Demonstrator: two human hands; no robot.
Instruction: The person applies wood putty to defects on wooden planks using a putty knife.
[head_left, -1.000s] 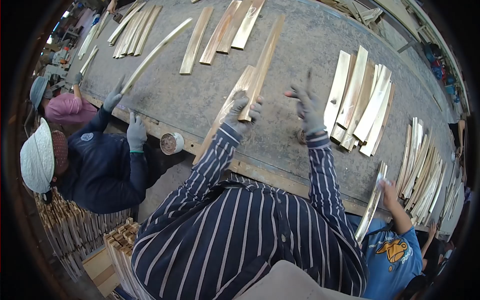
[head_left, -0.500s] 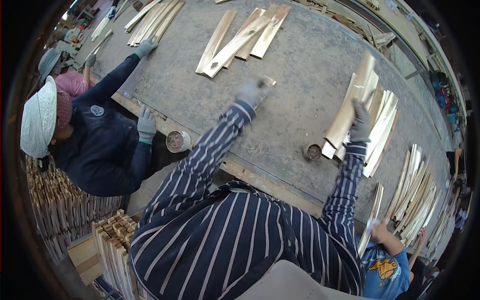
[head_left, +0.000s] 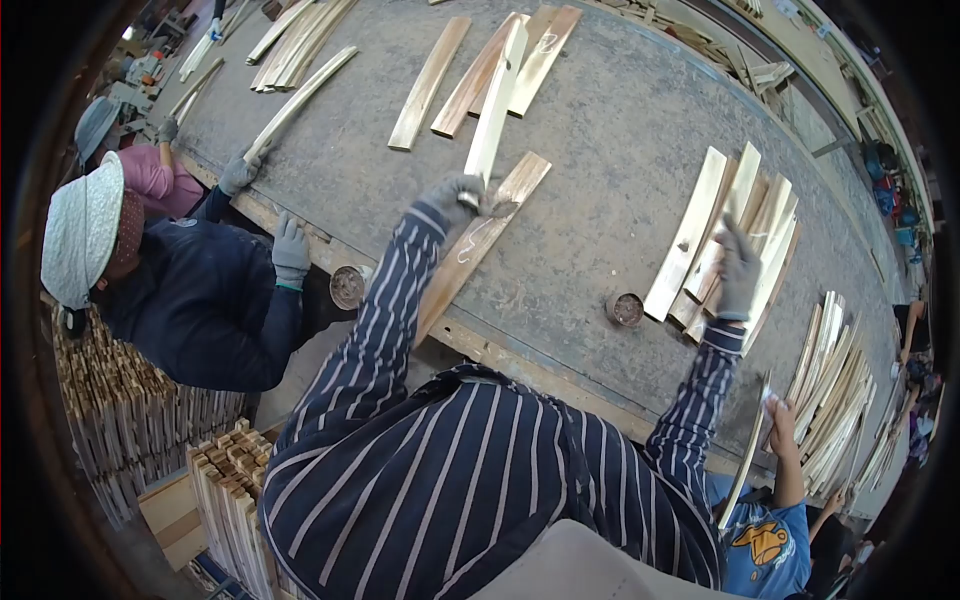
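Our left hand (head_left: 462, 195), gloved in grey, was wrapped around the near end of a pale board (head_left: 497, 95), which slanted toward the far side of the table (head_left: 580, 215) and overlapped a group of boards (head_left: 543, 68) in our view. Just below that hand we had a marked board (head_left: 490, 236) with a white squiggle, one end jutting past the near edge. Our right hand (head_left: 738, 272), its fingertips blurred, was over a pile of boards (head_left: 690, 228) toward the table's right end; we could not tell whether it pinched one. Just left of it, a small tin (head_left: 626, 309) stood by the near edge. At our left, a co-worker's gloved hand (head_left: 238, 176) held another board (head_left: 302, 103).
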